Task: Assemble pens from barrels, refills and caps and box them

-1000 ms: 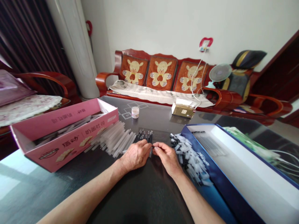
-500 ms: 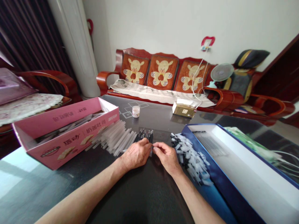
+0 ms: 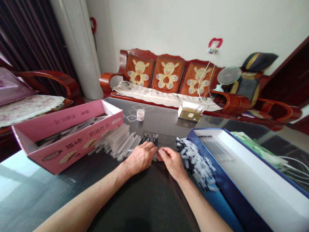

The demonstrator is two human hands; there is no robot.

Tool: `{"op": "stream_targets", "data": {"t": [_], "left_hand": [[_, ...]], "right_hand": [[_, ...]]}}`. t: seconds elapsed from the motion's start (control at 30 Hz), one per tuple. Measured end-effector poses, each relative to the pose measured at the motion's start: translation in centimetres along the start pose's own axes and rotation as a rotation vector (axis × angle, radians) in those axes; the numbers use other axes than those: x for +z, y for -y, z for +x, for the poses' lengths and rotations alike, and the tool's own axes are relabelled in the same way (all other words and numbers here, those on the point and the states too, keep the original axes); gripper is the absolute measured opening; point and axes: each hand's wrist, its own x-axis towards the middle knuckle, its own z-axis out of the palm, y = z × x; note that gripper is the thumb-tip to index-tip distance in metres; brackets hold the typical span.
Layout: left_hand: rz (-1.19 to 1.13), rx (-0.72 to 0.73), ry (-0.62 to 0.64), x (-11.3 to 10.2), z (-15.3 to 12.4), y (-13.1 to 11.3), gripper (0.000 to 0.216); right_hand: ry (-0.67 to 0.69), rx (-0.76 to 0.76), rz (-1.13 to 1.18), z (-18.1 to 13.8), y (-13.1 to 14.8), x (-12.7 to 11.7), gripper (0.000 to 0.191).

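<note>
My left hand [image 3: 142,156] is closed, knuckles up, its fingers curled over the near ends of a row of thin pens or refills with dark tips [image 3: 150,138]. A pale pointed end sticks out at the left of this hand; whether the hand holds it I cannot tell. Thumb and forefinger of my right hand [image 3: 171,160] are pinched together close to the left fingertips, on something small and mostly hidden. Left of the row lies a spread of translucent white tubes [image 3: 120,140], like pen barrels. A heap of short white and black pieces [image 3: 199,166], like pen caps, lies right of my right hand.
A pink box [image 3: 79,138] holding more long pieces stands on the left. On the right is a blue box [image 3: 253,174] with a row of clear sticks [image 3: 216,148] inside. A small round tub [image 3: 140,114] and a tissue box [image 3: 190,113] stand farther back on the dark table [image 3: 145,199].
Both hands stay in nearly the same place with small finger movements. The pale pointed end beside my left hand now sits slightly farther away from me.
</note>
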Motion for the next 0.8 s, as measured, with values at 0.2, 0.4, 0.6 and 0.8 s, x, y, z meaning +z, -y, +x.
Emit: {"op": "stream_targets", "data": {"t": [0.2,0.4,0.6,0.8], "left_hand": [[-0.012,0.003,0.001,-0.1,0.0,-0.1,0.022],[-0.003,-0.014,0.018,-0.1,0.0,-0.1,0.022],[-0.002,0.006,0.012,-0.2,0.0,-0.1,0.021],[0.011,0.001,0.02,0.1,-0.1,-0.1,0.022]], "right_hand": [[-0.03,-0.043,-0.105,-0.3,0.5,0.0,0.037],[0.036,-0.048,-0.105,-0.5,0.8,-0.2,0.025],[-0.013,-0.077,-0.207,-0.6,1.1,0.3,0.039],[0.011,-0.071,-0.194,-0.8,1.3,0.1,0.027]]}}
